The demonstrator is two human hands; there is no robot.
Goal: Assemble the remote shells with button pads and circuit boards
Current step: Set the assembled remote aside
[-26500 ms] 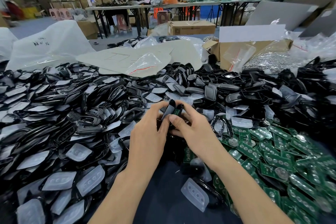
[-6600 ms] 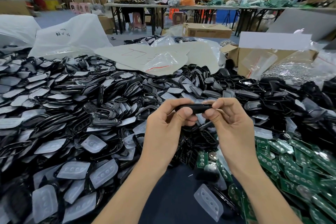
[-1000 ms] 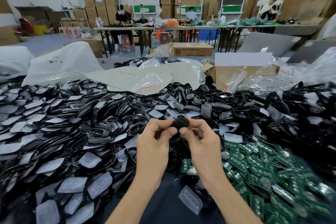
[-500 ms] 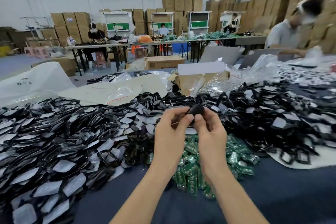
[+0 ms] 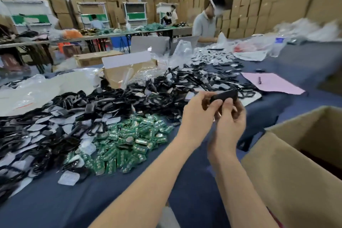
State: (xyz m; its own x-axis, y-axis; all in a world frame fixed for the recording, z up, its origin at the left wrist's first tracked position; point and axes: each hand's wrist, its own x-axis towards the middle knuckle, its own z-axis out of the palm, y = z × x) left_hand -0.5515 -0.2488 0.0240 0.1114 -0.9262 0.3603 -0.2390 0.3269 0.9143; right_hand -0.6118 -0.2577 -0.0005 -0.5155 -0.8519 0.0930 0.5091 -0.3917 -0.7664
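Now both hands are held up over the table (image 5: 55, 205), and between them is one black remote shell (image 5: 224, 95). The left hand (image 5: 196, 114) pinches one end of it, with the thumb and fingers curled round. The right hand (image 5: 231, 122) pinches it too, with the thumb in front and the fingers tucked behind. Both grips are pressed tight on the same small thing. Its long side runs across from one hand to the other.

The seam is hidden by the fingers, so I cannot tell if the two halves have clicked all the way shut.

It looks like the closing squeeze. To do it well, walk the thumbs along the edge bit by bit and press each spot until it snaps. Do not squash the middle hard, or the pad and board inside may slip. Then turn it and feel for any gap.

Down and to the left of the grip lie the green circuit boards (image 5: 129, 135). Farther left are the loose shells (image 5: 74, 105) and the clear button pads (image 5: 68, 177). Down and to the right of the grip is an open cardboard box (image 5: 277, 163). That is likely where done ones go, so the drop should be short.
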